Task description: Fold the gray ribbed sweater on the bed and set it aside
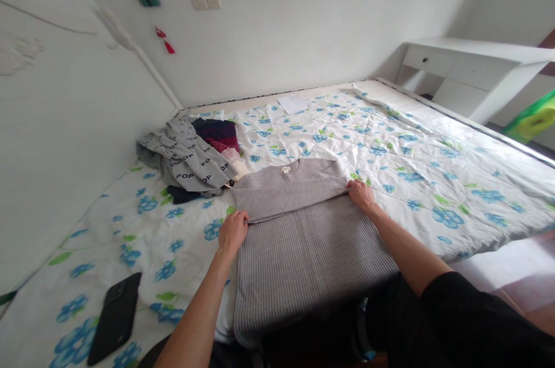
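A grey ribbed sweater (pixel 299 240) lies flat on the bed, its collar away from me and its lower part hanging over the near edge. A folded sleeve band crosses its chest. My left hand (pixel 232 232) pinches the left end of that fold, fingers closed on the fabric. My right hand (pixel 361 194) grips the right end of the fold at the sweater's side. Both forearms reach in from the bottom of the view.
The bed carries a white quilt (pixel 390 159) with blue flowers. A heap of clothes (pixel 191 157), with a grey "POP" garment on top, lies at the left by the wall. A black phone (pixel 115 316) rests near left. A paper sheet (pixel 293 103) lies far back. A white desk (pixel 472 67) stands right.
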Available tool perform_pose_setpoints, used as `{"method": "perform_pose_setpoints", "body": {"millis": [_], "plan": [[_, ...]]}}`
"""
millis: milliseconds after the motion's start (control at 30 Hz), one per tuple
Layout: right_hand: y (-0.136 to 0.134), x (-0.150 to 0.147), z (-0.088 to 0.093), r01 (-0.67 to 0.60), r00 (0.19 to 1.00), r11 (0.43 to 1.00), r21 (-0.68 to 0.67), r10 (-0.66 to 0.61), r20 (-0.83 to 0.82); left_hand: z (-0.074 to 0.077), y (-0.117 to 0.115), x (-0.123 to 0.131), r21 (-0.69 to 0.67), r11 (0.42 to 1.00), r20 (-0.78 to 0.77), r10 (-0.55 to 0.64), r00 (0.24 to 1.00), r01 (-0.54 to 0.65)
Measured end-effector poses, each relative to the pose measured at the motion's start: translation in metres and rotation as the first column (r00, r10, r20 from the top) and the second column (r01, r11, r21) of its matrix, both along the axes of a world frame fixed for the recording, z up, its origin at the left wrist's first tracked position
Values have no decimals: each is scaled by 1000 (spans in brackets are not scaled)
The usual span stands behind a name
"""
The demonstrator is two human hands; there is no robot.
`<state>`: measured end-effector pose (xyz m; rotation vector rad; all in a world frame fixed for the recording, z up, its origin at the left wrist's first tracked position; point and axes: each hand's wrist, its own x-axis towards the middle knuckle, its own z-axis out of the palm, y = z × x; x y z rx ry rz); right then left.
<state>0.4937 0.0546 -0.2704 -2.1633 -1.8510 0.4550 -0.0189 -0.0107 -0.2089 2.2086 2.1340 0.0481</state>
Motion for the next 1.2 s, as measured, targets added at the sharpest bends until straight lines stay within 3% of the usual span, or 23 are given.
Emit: {"method": "perform_pose_setpoints", "body": {"millis": [200,333,467,733,1033,1200], "plan": [[-3,-3,8,-43,999,999,-29,44,31,4,1,-4,40,995,-33,92,995,-91],[-3,-5,11,-73,997,997,35,72,33,4,2,-4,84,992,-27,102,994,-99],[-1,-4,7,-63,996,998,-15,64,56,0,5,-6,5,997,-20,72,997,-72],[10,8,7,-168,977,980,-106,180,116,-2,18,-20,-168,985,40,-18,999,24],[6,-1,11,-49,994,998,50,44,103,2,12,-13,-9,998,-29,56,998,-56],[9,3,6,-58,995,996,-68,64,78,-2,14,-18,-146,989,12,12,1000,-10]]}}
